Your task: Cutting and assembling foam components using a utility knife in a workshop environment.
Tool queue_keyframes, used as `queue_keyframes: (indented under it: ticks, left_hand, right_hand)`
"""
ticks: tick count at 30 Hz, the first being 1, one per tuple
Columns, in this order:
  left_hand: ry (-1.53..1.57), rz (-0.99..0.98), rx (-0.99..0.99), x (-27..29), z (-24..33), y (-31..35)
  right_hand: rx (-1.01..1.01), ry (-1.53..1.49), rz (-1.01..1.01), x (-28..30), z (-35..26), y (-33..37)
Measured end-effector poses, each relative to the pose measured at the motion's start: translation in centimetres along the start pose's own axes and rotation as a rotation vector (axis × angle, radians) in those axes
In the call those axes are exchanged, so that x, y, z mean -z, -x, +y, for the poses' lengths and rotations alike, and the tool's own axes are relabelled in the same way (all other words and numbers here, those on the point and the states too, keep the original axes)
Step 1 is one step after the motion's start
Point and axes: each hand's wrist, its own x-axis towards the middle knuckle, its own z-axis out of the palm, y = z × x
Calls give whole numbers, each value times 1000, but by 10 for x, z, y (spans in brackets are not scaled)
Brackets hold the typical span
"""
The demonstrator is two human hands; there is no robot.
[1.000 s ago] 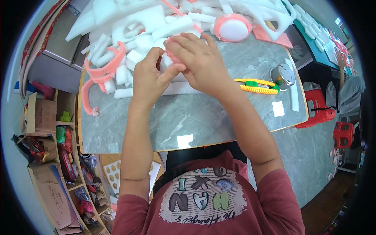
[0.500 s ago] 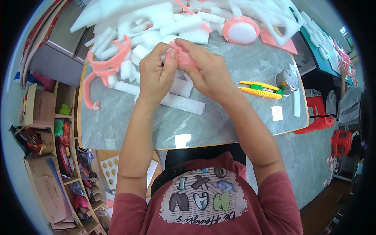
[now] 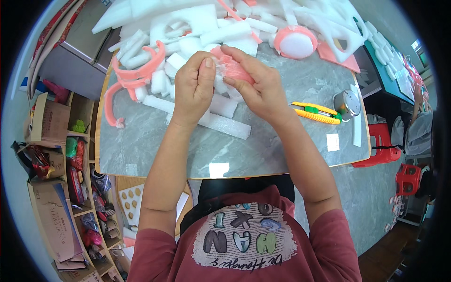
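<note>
The right grip (image 3: 263,87) is clamped on a pink foam piece (image 3: 238,71), thumb along its near side; the left grip (image 3: 194,89) is closed at its whitish, frayed left edge. The piece is held between the two, above the grey surface (image 3: 145,152). A white foam strip (image 3: 228,126) lies nearer the person. At right, a yellow-and-green cutter (image 3: 324,119) lies beside a metal tin (image 3: 346,104); white foam offcuts (image 3: 225,35) are heaped beyond.

The maroon shirt (image 3: 157,256) carried a pale, striped patch (image 3: 229,254) with rows of big patterned capital letters, upside down to the camera, plus a dark cursive line. A cardboard box (image 3: 47,211) at lower left bore large printed lettering, sideways; finer print there was unreadable.
</note>
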Motion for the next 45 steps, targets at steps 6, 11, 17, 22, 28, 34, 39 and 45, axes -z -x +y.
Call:
queue_keyframes:
  ticks: [6,11,17,22,28,34,39,45]
  left_hand:
    - [17,-26,13,0,-3,2]
    - [-82,-48,-36,-8,-11,0]
    - [83,-165,118,0,-3,0]
    - [175,-284,184,7,-3,1]
    - [465,-323,392,3,-6,2]
    - [1601,-425,331,21,-31,-8]
    - [1023,55,544,51,-39,-32]
    - [-582,337,142,59,-85,-50]
  right_hand:
    - [65,137,-5,1,-3,-1]
    - [161,316,98,0,4,-5]
    - [17,12,-76,18,5,-6]
    - [-71,-216,-226,35,2,-11]
    - [-194,-375,-317,45,1,-10]
    - [-91,-503,-236,54,16,-12]
    - [-360,-999,149,44,24,-8]
    - [-514,-1134,334,27,22,-11]
